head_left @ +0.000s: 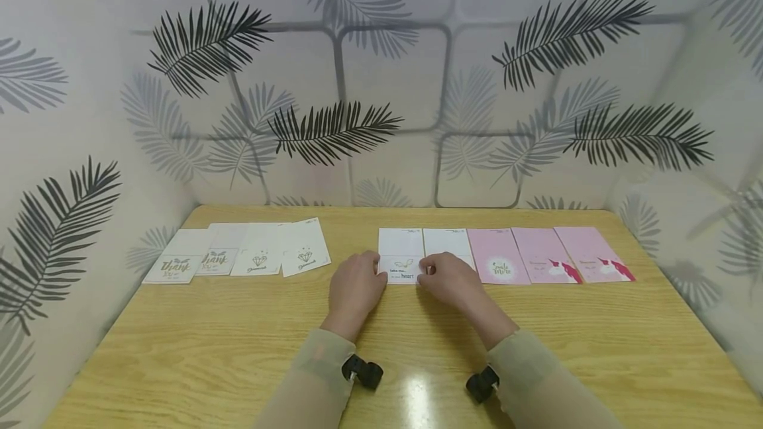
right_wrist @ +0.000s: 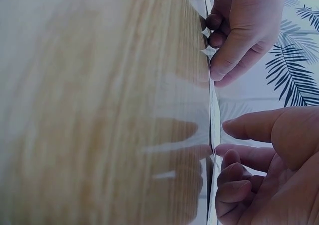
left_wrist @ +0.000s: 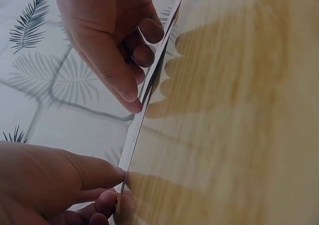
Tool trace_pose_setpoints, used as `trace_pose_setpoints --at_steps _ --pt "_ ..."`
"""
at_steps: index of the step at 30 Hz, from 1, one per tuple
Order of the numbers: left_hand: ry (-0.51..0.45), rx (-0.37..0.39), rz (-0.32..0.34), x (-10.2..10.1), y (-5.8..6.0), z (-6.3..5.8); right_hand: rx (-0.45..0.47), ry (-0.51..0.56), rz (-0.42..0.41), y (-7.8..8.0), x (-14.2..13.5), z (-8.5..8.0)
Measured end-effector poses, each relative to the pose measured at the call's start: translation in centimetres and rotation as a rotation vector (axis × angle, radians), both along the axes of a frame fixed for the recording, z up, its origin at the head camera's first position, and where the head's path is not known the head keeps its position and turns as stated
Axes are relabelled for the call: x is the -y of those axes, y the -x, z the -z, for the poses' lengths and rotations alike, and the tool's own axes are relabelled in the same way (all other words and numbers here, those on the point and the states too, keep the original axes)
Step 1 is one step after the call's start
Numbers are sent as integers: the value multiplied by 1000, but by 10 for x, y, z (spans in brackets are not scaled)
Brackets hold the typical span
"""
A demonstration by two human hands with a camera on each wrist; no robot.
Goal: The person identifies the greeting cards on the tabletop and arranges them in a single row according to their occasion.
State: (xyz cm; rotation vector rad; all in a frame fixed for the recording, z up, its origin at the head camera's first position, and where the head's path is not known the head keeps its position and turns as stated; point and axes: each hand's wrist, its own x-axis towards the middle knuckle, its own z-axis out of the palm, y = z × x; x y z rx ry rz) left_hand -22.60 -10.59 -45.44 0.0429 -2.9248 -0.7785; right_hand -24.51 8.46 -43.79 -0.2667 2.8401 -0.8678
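A white card with a small gold emblem and the word "heart" (head_left: 401, 269) lies flat on the table between my two hands. My left hand (head_left: 356, 286) touches its left edge with thumb and fingertips. Across from it, my right hand (head_left: 451, 278) has its fingertips at the right edge, partly covering a second white card (head_left: 447, 241). Low in the left wrist view, the left hand (left_wrist: 55, 182) meets the thin card edge. The right wrist view has the right hand (right_wrist: 271, 165) with thumb and forefinger apart beside the cards.
To the right lie a pink card with white lettering (head_left: 499, 255) and two pink unicorn cards (head_left: 542, 253). On the left are two white "Thank you" cards (head_left: 174, 267) and two white diamond cards (head_left: 305, 247). Leaf-patterned walls (head_left: 393, 177) border the wooden table (head_left: 208, 349).
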Motion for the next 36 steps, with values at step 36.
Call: trace_pose_setpoints --at_steps 36 --pt "-83 -103 -150 103 -31 -29 46 574 -26 -28 57 -7"
